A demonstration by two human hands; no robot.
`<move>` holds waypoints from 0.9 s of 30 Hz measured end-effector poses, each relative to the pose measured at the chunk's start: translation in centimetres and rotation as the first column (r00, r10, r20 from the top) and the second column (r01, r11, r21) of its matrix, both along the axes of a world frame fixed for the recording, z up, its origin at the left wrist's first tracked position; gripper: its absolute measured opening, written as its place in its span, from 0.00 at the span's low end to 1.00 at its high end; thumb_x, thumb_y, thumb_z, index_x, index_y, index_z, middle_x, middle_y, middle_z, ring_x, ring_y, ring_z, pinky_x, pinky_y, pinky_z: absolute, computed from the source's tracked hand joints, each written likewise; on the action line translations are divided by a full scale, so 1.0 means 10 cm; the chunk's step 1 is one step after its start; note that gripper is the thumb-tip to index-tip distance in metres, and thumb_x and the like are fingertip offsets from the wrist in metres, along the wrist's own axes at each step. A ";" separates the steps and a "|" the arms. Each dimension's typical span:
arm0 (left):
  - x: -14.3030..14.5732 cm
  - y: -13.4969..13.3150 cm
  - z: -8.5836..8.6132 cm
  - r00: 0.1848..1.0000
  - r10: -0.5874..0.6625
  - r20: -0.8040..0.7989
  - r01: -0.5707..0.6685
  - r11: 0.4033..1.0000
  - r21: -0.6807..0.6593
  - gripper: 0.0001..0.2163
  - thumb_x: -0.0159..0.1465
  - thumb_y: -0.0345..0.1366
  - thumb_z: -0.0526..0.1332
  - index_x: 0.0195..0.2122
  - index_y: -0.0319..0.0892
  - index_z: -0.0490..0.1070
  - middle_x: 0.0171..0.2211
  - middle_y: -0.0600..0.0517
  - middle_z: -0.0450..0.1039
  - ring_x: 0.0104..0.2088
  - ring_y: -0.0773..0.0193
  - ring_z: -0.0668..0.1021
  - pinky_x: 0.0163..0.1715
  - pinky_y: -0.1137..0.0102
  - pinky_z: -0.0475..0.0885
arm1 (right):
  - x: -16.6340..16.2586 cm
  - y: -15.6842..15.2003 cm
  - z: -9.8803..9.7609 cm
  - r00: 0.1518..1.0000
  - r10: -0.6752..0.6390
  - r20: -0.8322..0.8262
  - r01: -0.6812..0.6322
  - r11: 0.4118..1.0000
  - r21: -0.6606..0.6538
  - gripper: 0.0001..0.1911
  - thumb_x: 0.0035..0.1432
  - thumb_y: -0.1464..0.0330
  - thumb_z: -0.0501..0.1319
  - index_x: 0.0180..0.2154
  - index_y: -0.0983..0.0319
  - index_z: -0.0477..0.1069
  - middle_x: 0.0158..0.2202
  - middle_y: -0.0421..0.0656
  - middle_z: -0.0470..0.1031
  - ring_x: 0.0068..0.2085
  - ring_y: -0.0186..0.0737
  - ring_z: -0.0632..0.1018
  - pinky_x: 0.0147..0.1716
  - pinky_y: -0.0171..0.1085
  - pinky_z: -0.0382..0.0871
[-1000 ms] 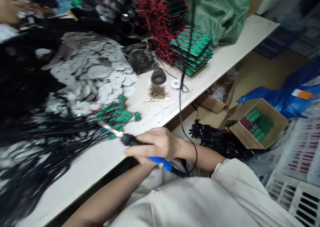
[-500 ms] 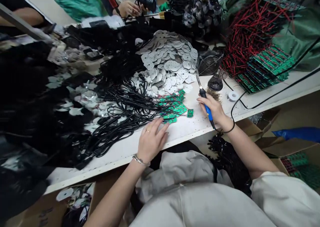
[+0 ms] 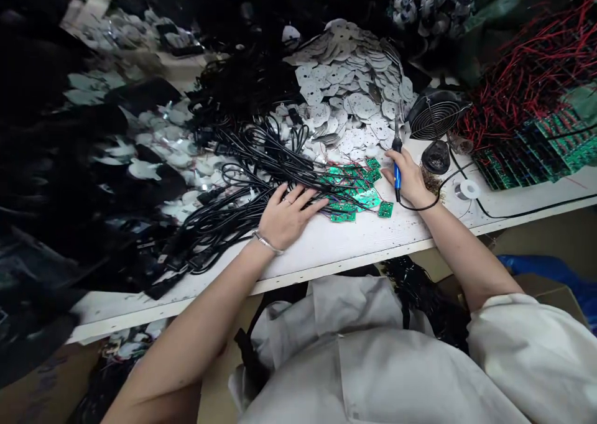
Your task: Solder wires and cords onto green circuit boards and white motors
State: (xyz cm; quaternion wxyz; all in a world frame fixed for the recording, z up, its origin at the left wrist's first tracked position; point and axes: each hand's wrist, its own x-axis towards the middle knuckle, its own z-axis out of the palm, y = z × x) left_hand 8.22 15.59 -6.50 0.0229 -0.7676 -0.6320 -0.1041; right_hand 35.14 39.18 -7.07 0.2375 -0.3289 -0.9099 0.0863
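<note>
My right hand is closed around the blue handle of a soldering iron, whose tip points away from me toward the pile of pale discs. My left hand lies palm down with fingers spread across a bundle of black cables. Just right of its fingertips are several small green circuit boards, joined to cable ends by thin wires. One small board sits slightly apart, between my two hands. Whatever lies beneath my left palm is hidden.
Behind the boards rises a heap of pale discs. A black fan, a small dark round holder and a solder spool stand right of my right hand. Farther right are stacked green boards with red wires.
My view has tilted down and shifted left. My left hand has moved farther onto the cables, its fingers wider apart. The soldering iron, still in my right hand, now points more directly away from me.
</note>
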 end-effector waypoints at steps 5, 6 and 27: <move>0.09 -0.10 0.06 0.999 0.010 0.041 -0.015 0.993 0.121 0.15 0.68 0.36 0.53 0.55 0.48 0.71 0.57 0.45 0.70 0.59 0.53 0.69 0.59 0.52 0.59 | 0.21 -0.13 0.02 0.999 0.000 -0.044 0.000 1.000 -0.014 0.21 0.58 0.66 0.57 0.54 0.55 0.63 0.53 0.47 0.68 0.48 0.46 0.76 0.48 0.47 0.74; 0.16 -0.14 0.08 0.999 -0.003 0.050 -0.005 0.988 0.154 0.14 0.68 0.37 0.54 0.53 0.46 0.72 0.54 0.45 0.72 0.56 0.53 0.71 0.56 0.55 0.63 | 0.28 -0.16 0.02 0.999 0.005 -0.045 -0.006 1.000 -0.022 0.21 0.58 0.66 0.57 0.54 0.55 0.63 0.52 0.47 0.68 0.48 0.46 0.76 0.48 0.47 0.74; 0.80 0.00 0.13 0.974 0.225 0.003 -0.225 0.974 0.032 0.17 0.68 0.45 0.53 0.31 0.41 0.75 0.29 0.45 0.73 0.33 0.56 0.74 0.24 0.67 0.59 | 0.52 -0.26 -0.04 0.967 -0.050 -0.251 0.012 0.989 -0.148 0.22 0.55 0.67 0.59 0.53 0.58 0.62 0.48 0.48 0.68 0.46 0.45 0.78 0.48 0.46 0.75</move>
